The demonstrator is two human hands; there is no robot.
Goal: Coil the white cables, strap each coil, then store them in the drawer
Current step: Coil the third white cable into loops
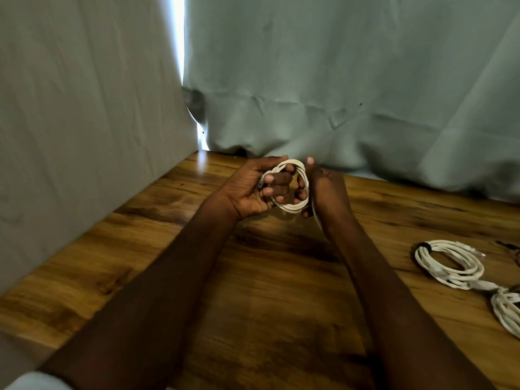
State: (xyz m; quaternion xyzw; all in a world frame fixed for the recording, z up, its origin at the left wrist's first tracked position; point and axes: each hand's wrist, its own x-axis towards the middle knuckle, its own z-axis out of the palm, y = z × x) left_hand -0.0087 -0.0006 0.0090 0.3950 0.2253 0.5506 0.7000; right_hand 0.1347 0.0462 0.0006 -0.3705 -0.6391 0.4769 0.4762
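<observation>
While both hands grip one white cable coil [291, 187] above the table [267, 277], left hand [253, 190] curled round its near-left side and right hand [323, 190] pinching its right edge, two more coils, one strapped coil [450, 264] and seemingly another coil [508, 308], lie on that table to the held coil's right.

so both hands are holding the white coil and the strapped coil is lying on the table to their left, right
Not quite: the head view shows the strapped coil on the table to their right. Both the left hand and right hand do hold the white coil.
</observation>
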